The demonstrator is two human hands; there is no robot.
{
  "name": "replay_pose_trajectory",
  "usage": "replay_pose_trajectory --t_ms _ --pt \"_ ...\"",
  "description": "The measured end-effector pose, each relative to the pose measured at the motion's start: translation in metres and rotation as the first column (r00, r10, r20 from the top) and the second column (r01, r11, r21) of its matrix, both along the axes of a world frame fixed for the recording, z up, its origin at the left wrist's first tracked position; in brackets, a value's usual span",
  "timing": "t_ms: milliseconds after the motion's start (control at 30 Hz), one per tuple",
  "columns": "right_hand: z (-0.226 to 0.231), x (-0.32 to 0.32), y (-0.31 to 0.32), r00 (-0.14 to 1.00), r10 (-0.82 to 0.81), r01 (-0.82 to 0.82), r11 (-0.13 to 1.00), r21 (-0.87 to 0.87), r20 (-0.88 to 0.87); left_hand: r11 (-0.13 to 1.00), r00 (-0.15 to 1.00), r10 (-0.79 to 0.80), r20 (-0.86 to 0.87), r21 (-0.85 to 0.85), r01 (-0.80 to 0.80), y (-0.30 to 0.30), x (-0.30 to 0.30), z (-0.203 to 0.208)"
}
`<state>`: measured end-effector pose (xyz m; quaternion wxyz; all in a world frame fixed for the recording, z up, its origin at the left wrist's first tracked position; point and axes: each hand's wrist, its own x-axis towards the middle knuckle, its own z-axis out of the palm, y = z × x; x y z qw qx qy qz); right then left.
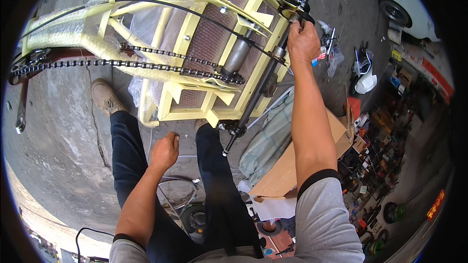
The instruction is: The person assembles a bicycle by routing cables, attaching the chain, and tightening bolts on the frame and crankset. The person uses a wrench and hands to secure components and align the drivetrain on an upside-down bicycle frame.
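Observation:
A pale yellow tricycle frame (168, 104), partly wrapped in clear bubble film, lies in front of me. A dark rear axle (259, 90) runs along its right end. My right hand (303, 41) is closed on the axle near its far end, next to a round brake plate (291, 10). My left hand (165, 153) hangs below the frame, apart from it, with its fingers curled; whether anything is in them is hidden. A black drive chain (131, 65) loops round a sprocket by a grey steel cylinder (238, 56). A black cable (195, 13) crosses above the frame.
A wrench (21, 109) shows at the far left. A cardboard box (278, 170) and a greenish sack (268, 136) lie right of my legs. Tools and parts (375, 141) crowd the floor farther right. A white vehicle (412, 5) stands at the upper right.

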<state>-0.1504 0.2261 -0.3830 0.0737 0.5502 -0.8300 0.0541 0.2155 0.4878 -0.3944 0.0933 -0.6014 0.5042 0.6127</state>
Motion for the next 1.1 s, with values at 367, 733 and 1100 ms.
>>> replay_pose_trajectory --t_ms 367,733,1100 --pt "0.002 0.006 -0.001 0.999 -0.044 0.044 0.999 -0.024 -0.015 1.0 1.0 0.005 -0.03 -0.03 -0.006 0.003 0.002 -0.001" --pt "-0.014 0.007 -0.007 0.994 -0.026 0.013 0.991 -0.133 -0.102 0.999 0.999 0.025 -0.021 -0.025 -0.025 0.006 0.001 -0.002" --pt "-0.004 0.004 0.002 0.996 0.092 -0.092 0.985 -0.143 -0.005 1.0 1.0 -0.003 -0.026 -0.031 0.002 0.005 0.0 -0.002"
